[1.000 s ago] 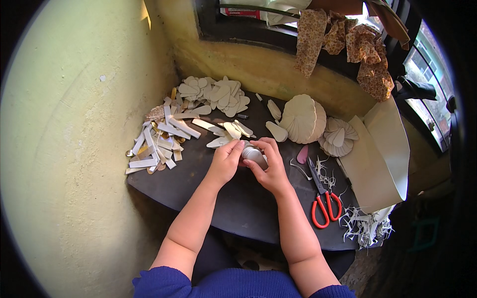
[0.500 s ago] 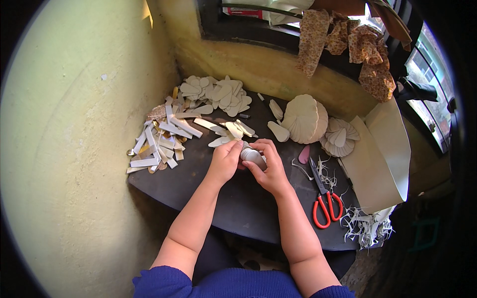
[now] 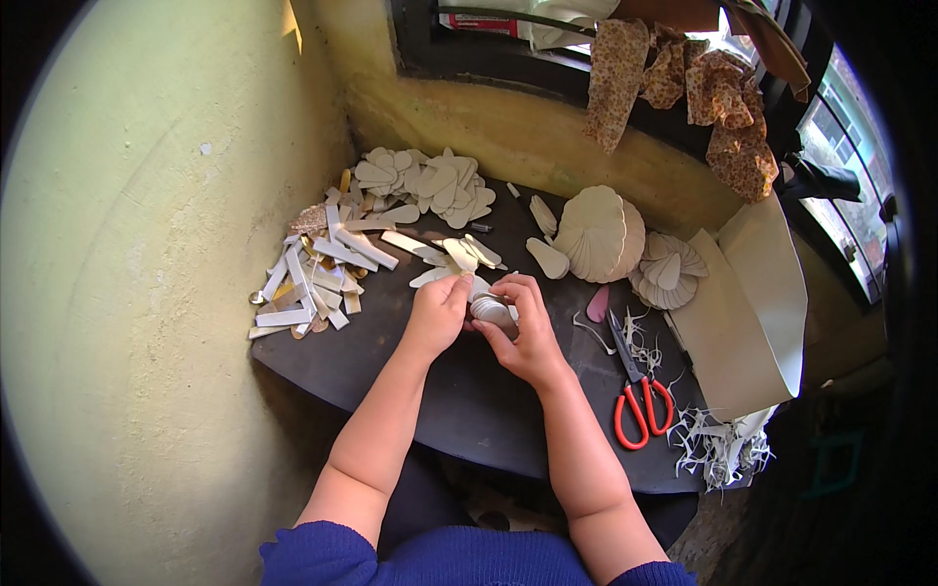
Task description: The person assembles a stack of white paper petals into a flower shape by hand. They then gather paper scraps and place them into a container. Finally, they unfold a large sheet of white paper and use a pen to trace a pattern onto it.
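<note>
Between my hands is a fanned stack of white petal-shaped pieces (image 3: 493,311), gripped by the curled fingers and thumb of my right hand (image 3: 532,332). My left hand (image 3: 438,314) is closed, thumb against the fingers, at the rim of a pale petal piece (image 3: 478,287) beside the stack. Part of that piece is hidden by the fingers. Just beyond my hands lie several loose cream petal pieces (image 3: 469,254) on the dark table (image 3: 469,420).
Scissors with red handles (image 3: 635,376) lie right of my hands, near a pink piece (image 3: 598,304) and curly white offcuts (image 3: 723,449). Fanned cream stacks (image 3: 598,234) stand behind. White strips (image 3: 337,252) and a petal pile (image 3: 430,186) fill the left. A bent cream sheet (image 3: 752,313) stands right.
My hands have drawn slightly apart. The pale piece at my left fingers now shows more clearly beside the stack, and the stack has tilted a little in my right hand.
</note>
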